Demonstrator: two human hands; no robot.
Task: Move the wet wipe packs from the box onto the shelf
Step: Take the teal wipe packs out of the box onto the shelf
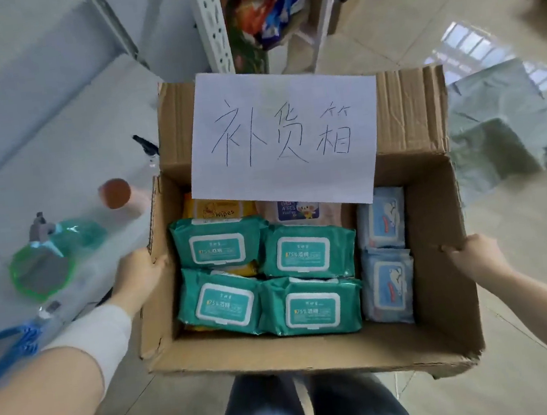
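Observation:
An open cardboard box (438, 256) is held in front of me above my legs. My left hand (141, 275) grips its left wall and my right hand (474, 256) grips its right wall. Inside lie several green wet wipe packs (307, 253), two light blue packs (389, 282) along the right side, and a yellow pack (217, 209) and a pink pack (300, 211) at the back. A white paper sign (286, 136) with handwritten characters is stuck on the back flap. The pale shelf surface (35, 157) lies to the left.
On the shelf surface at left stand a green spray bottle (49, 259), an orange-capped bottle (115, 194) and a dark-nozzled sprayer (147, 147). A blue strap (10, 346) hangs at lower left. A metal rack upright (213, 25) with colourful goods stands behind. A grey-green bag (502, 120) lies on the tiled floor.

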